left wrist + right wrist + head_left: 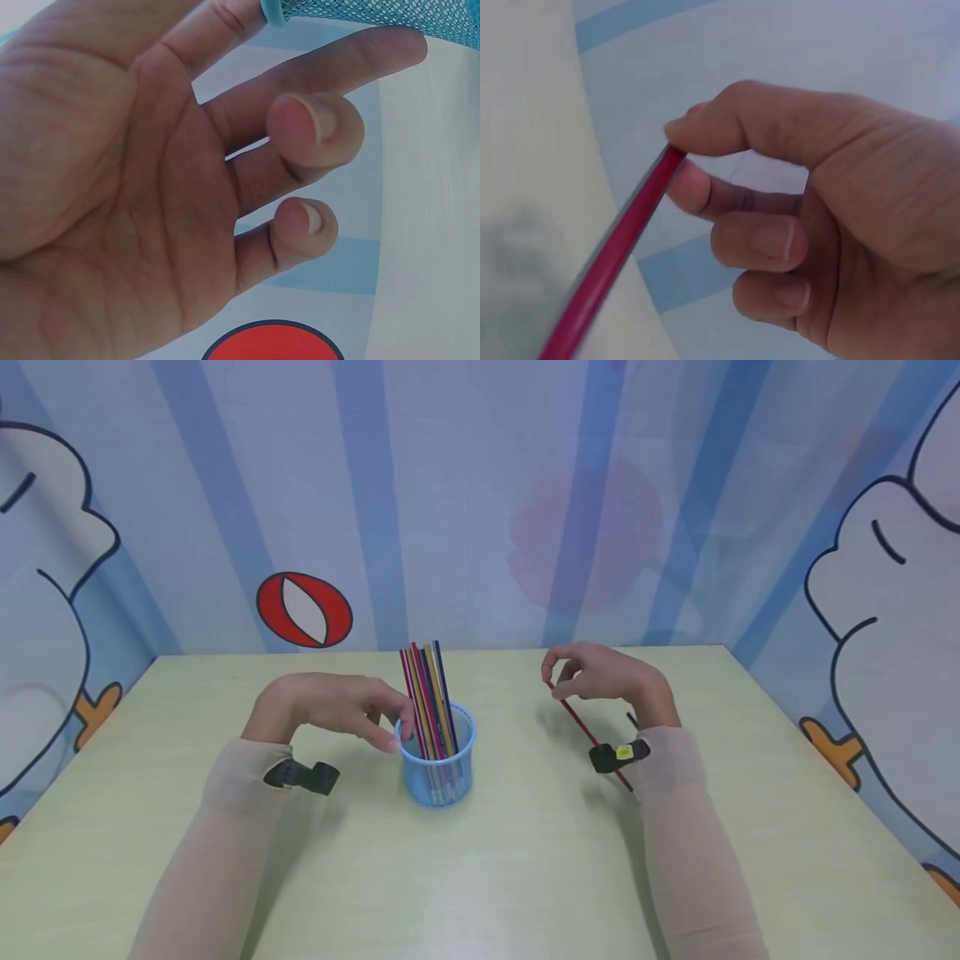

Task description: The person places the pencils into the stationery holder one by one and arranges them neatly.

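A light-blue mesh cup (438, 781) stands upright on the table, holding several thin pencils (431, 693) in red, yellow, dark blue and white. My left hand (341, 706) grips the cup's left rim, with the thumb low against its side. In the left wrist view, part of the mesh cup (375, 13) shows above the left hand (172, 165), whose lower fingers curl free. To the right, my right hand (603, 672) pinches one end of a red pencil (577, 720) between thumb and forefinger. The pencil slants down toward me, partly hidden by the wrist camera.
The pale table (510, 877) meets a striped blue backdrop (465, 510) at its far edge. Printed cartoon figures flank it on both sides. Dark wrist cameras are strapped at both sleeves.
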Available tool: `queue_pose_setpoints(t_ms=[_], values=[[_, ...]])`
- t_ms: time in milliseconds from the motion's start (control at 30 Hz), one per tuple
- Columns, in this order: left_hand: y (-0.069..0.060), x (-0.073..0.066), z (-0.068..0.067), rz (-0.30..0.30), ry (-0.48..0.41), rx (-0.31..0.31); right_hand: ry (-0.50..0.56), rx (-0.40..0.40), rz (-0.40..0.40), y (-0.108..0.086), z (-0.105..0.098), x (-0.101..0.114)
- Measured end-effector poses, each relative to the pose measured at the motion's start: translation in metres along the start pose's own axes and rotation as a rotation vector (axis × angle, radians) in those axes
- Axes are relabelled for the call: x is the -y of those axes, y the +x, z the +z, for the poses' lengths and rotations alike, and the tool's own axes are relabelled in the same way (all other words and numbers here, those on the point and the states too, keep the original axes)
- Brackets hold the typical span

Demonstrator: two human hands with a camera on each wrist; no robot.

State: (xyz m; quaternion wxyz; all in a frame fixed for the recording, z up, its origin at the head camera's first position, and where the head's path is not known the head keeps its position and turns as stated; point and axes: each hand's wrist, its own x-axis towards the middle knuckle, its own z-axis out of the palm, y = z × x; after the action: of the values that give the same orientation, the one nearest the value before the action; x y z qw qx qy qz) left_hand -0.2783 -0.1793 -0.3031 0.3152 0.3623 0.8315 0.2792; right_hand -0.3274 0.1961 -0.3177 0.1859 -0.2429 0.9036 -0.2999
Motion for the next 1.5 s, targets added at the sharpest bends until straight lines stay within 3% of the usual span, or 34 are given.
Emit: queue_pose_setpoints(t_ms=[133, 267, 733, 1000, 1100, 1300, 1500], values=[[-0.001, 0.0, 0.0, 0.002, -0.003, -0.001, -0.008, -0.049, -0.078, -0.004, -0.003, 0.011], [0.0, 0.0, 0.0, 0.002, -0.004, 0.001, 0.058, -0.104, -0.146, -0.01, -0.006, 0.02], [0.0, 0.002, 0.0, 0.01, 0.006, 0.004, 0.459, -0.435, -0.402, -0.017, -0.011, 0.039], [0.0, 0.0, 0.0, 0.004, 0.002, 0.001, 0.724, -0.553, -0.541, -0.015, -0.007, 0.054], [0.0, 0.0, 0.001, -0.002, 0.006, 0.002, 0.721, -0.589, -0.544, -0.012, -0.002, 0.06], [0.0, 0.001, 0.0, 0.007, 0.005, 0.006, 0.67, -0.589, -0.523, 0.0, 0.011, 0.07], [0.0, 0.001, 0.0, 0.007, 0.006, 0.007, 0.473, -0.572, -0.484, 0.015, 0.031, 0.085]])
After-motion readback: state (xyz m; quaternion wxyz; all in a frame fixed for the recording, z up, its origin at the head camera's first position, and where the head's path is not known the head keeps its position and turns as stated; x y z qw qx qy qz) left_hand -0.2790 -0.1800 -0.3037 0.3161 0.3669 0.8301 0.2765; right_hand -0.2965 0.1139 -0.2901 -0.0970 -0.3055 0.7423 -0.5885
